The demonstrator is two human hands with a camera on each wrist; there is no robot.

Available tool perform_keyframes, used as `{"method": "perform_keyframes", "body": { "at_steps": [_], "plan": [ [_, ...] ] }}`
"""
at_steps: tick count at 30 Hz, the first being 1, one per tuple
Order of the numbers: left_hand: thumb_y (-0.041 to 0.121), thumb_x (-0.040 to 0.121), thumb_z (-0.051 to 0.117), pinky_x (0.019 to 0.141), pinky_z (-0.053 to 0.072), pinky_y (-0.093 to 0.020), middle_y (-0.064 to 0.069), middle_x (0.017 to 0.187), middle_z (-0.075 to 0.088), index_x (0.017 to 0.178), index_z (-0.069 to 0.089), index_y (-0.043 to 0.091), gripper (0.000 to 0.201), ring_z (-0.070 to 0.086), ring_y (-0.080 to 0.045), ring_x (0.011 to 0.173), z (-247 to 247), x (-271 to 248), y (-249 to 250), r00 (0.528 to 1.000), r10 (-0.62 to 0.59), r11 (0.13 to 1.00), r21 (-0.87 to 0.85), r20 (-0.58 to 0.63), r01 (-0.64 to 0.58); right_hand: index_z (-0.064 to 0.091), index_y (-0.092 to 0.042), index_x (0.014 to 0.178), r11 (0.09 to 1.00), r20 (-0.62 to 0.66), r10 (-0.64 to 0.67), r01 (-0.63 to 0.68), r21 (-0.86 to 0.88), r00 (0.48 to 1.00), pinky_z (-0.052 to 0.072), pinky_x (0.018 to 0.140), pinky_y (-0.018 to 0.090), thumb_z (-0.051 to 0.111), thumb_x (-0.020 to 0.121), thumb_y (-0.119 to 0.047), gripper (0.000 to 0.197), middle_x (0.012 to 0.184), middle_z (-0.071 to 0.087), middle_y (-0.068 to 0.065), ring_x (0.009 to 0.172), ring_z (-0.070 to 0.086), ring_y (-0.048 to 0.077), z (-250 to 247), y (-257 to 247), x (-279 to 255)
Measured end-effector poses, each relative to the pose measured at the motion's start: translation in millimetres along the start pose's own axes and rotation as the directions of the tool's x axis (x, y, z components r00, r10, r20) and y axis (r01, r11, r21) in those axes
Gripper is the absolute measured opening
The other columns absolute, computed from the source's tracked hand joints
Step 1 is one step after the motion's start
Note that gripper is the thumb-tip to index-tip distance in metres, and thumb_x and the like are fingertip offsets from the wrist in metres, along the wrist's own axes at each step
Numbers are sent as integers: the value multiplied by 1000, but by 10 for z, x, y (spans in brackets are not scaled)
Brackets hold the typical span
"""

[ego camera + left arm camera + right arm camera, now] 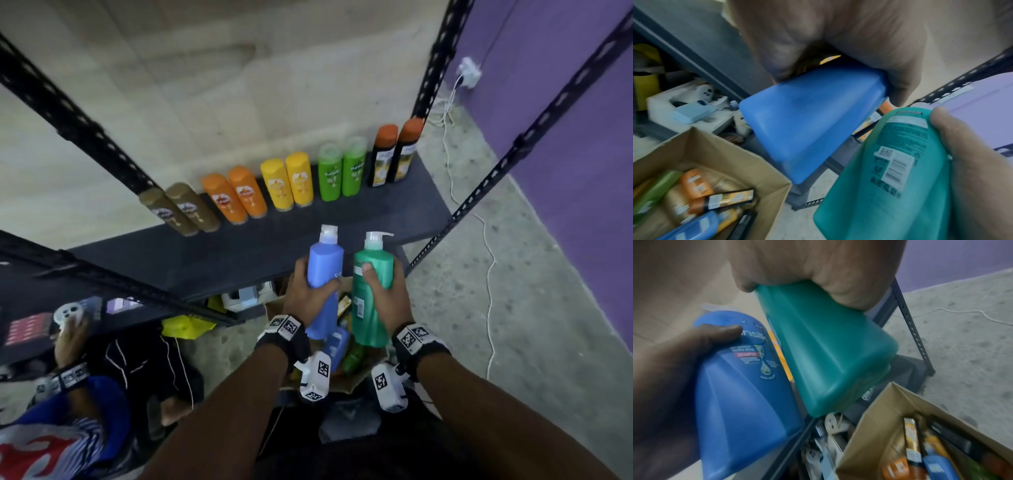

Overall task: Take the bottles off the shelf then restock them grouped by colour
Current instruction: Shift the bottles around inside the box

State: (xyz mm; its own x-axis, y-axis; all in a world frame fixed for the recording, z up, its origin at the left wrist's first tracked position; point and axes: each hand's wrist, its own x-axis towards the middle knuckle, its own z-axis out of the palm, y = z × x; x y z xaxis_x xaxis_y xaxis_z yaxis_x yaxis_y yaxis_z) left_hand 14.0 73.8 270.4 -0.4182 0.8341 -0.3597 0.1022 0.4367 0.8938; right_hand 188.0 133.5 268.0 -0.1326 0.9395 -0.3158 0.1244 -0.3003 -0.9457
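Observation:
My left hand (306,291) grips a tall blue pump bottle (325,274) around its middle, held upright just in front of the dark shelf (239,246). Beside it, my right hand (385,291) grips a teal-green pump bottle (371,291). The left wrist view shows the blue bottle (807,126) from below with the teal-green bottle (890,178) beside it. In the right wrist view the teal-green bottle (828,345) and the blue bottle (744,386) almost touch. Along the back of the shelf stand pairs of brown (181,209), orange (234,195), yellow (287,181), green (342,171) and black orange-capped bottles (390,154).
A cardboard box (719,154) with several more bottles sits on the floor below my hands. Black slotted shelf posts (534,133) rise at right. Another person's hand (70,329) reaches at the lower left shelf. A white cable (489,274) trails over the floor by the purple wall.

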Motion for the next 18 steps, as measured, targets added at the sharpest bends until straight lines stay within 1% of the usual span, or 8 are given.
{"method": "perform_keyframes", "body": {
  "at_steps": [2,4,5,9,11,13,16,18],
  "plan": [
    [58,65,84,87,56,-49,5,121,64,124,50,45,69,66,-20,105,53,21,263,998,67,998,-11,8,-67,50,-47,128,998,-9,-61,61,35,998,55,84,30,68,82,-68,54,111,69,-24,100,70,0,-89,-236,38],
    [57,65,86,89,57,-50,6,123,64,118,48,57,65,67,-18,106,76,29,523,990,140,990,-18,11,-139,49,-51,131,990,-1,-130,130,49,992,53,79,17,67,84,-69,54,115,68,-26,103,68,-2,-145,-489,68],
    [57,65,86,89,57,-50,7,124,64,115,47,61,63,66,-17,107,82,28,653,985,171,985,-21,9,-171,48,-52,134,985,-2,-165,165,57,986,53,78,14,67,85,-67,54,117,68,-27,104,68,-2,-173,-610,82],
    [57,66,87,91,58,-48,10,125,64,120,49,53,67,67,-14,108,138,46,1166,963,270,962,-52,3,-269,41,-58,139,950,-39,-297,299,86,954,52,88,16,66,89,-55,57,126,66,-26,114,66,1,-331,-1072,141],
    [56,66,88,90,59,-48,10,124,65,125,48,47,72,68,-13,106,158,55,1427,952,306,949,-82,-8,-306,40,-59,138,921,-63,-376,381,85,924,49,87,10,67,89,-53,57,126,63,-32,113,64,-4,-399,-1320,149],
    [56,65,89,89,59,-46,11,120,67,126,48,40,75,70,-11,102,186,50,1681,940,340,935,-93,-27,-341,43,-56,137,887,-101,-447,455,79,889,47,84,5,67,89,-50,53,122,62,-35,109,64,-7,-478,-1549,154],
    [54,64,88,85,59,-40,9,112,68,117,57,36,63,70,-12,98,233,16,2069,904,425,901,-78,-45,-427,43,-47,139,835,-130,-531,543,89,837,48,86,8,66,91,-51,54,123,62,-34,110,64,-6,-603,-1872,180],
    [57,65,85,81,60,-43,3,101,68,104,65,30,52,71,-17,91,245,-21,2333,876,481,874,-51,-42,-483,42,-50,140,798,-150,-586,600,62,796,51,86,15,65,90,-61,56,121,64,-32,108,66,-4,-667,-2114,147]
  ]
}}
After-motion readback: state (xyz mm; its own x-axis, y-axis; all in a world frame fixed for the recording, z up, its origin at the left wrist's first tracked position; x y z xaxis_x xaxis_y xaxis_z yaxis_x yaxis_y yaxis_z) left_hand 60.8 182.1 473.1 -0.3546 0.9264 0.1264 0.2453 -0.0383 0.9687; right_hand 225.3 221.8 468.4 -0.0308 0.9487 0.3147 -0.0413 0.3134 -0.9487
